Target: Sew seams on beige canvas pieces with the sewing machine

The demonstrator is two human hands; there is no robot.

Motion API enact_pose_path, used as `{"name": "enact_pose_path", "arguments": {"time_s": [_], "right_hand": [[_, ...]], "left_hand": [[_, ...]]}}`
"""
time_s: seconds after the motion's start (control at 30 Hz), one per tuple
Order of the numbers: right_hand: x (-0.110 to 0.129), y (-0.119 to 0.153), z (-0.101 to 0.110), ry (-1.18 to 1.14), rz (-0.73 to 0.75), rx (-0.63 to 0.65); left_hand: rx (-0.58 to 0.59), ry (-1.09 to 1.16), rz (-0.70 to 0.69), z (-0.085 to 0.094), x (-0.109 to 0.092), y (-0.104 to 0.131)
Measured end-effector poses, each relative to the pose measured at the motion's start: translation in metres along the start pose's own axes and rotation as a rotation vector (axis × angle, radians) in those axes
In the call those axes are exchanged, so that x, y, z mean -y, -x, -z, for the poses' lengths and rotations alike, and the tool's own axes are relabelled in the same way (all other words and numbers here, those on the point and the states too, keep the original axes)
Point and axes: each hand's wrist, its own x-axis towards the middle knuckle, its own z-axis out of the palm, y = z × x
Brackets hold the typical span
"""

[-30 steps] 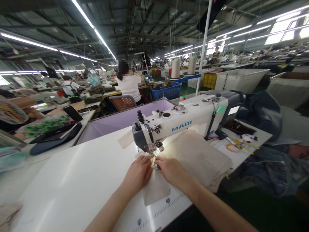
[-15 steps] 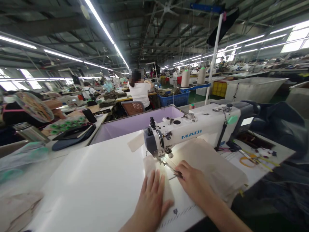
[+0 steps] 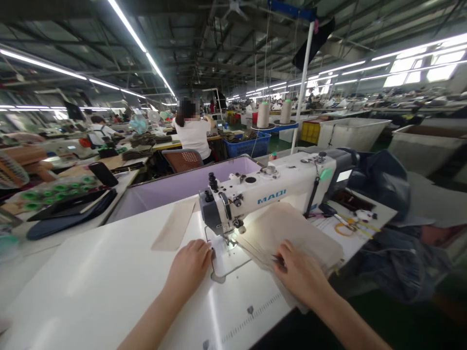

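White counter [image 3: 120,272]: bare glossy surface toward its left; carries everything below.
MAQI sewing machine [image 3: 270,189]: head near the middle of the counter, lamp lit; a sudden start could catch the left fingers if they strayed under the presser foot.
Beige fabric stack [image 3: 292,226]: under and before the machine arm, reaching the counter's near edge at right; a tug or a brushing forearm could fan the layers or drag them off that edge.
Beige fabric strip [image 3: 173,226]: flat, left of the machine head; a sweep of the left arm could push it toward the far edge.
Right hand [image 3: 297,267]: over the stack, fingers closed around thread snips.
Left hand [image 3: 189,265]: beside the needle plate, fingers together; cannot tell whether they grip anything.
Thread snips [image 3: 278,260]: tips above the cloth; careless pressure might nick the top layer.
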Motion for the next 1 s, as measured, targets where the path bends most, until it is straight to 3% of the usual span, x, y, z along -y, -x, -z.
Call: {"name": "enact_pose_path", "arguments": {"time_s": [0.13, 0.3, 0.5, 0.73, 1.0], "right_hand": [[0.003, 0.006, 0.003, -0.025, 0.001, 0.031], [-0.001, 0.019, 0.016, -0.082, -0.066, 0.074], [-0.01, 0.027, 0.02, -0.056, -0.1, 0.053], [-0.027, 0.018, 0.014, -0.199, 0.019, -0.003], [-0.034, 0.009, 0.001, -0.275, -0.037, -0.142]], "left_hand": [[-0.027, 0.105, -0.219, 0.002, -0.054, 0.013], [-0.025, 0.217, -0.34, 0.007, -0.085, 0.019], [0.027, 0.367, -0.361, 0.002, -0.099, 0.015], [0.11, 0.415, -0.329, -0.014, -0.108, -0.01], [0.169, 0.417, -0.331, -0.008, -0.111, -0.017]]}}
